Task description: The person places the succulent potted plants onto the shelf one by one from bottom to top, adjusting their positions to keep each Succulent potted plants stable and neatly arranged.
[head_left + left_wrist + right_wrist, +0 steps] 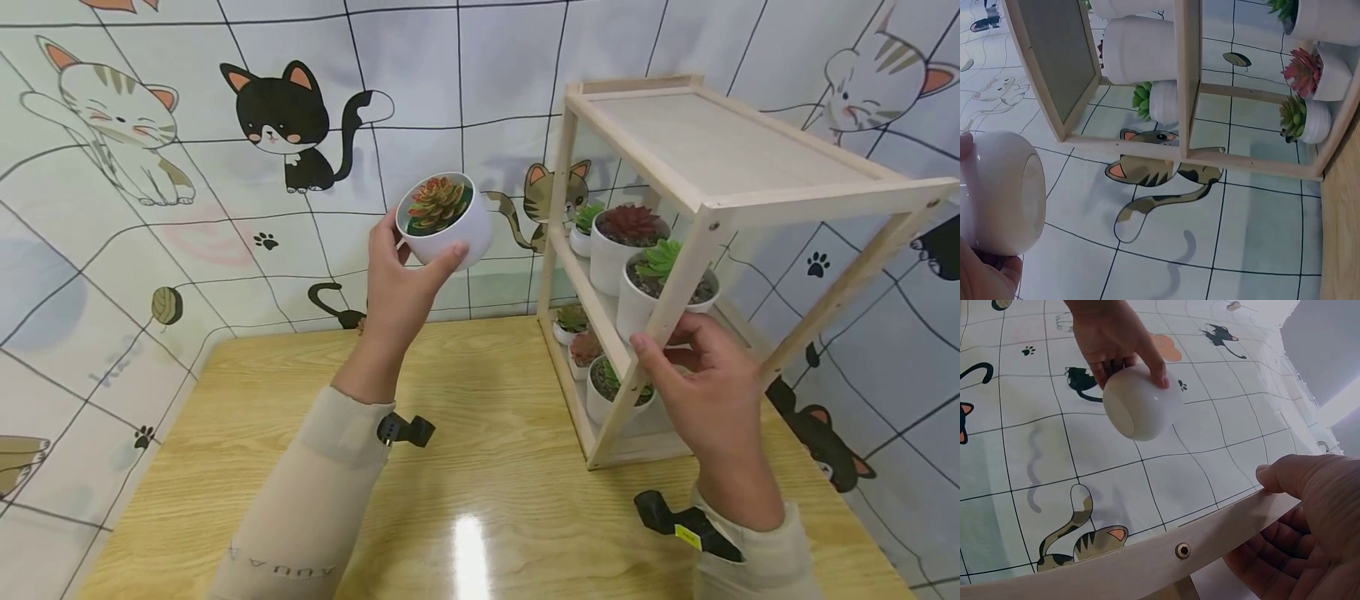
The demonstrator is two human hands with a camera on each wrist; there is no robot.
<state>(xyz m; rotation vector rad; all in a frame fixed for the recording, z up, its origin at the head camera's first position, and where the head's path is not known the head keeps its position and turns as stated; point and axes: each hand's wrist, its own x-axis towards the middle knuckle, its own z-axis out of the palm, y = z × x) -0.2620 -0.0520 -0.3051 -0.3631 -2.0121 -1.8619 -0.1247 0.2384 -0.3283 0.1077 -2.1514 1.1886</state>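
My left hand [405, 279] grips a round white pot [468, 233] with an orange-green succulent [437, 205] in it, raised above the table and left of a wooden shelf rack [708, 208]. From the left wrist view, the pot's smooth white side [1000, 194] shows, the plant hidden. With thumb and curled fingers, my right hand [708, 379] holds the rack's front left post near the middle shelf. The right wrist view has that hand [1316, 519] around the wooden bar [1147, 565], its screw head visible.
On the middle shelf stand a red succulent [634, 225], a bright green one [660, 260] and a small green one [588, 218], all in white pots. Several smaller potted succulents [585, 348] fill the lower shelf. The rack stands on a wood-grain table [480, 442] before a cat-patterned wall covering [420, 83].
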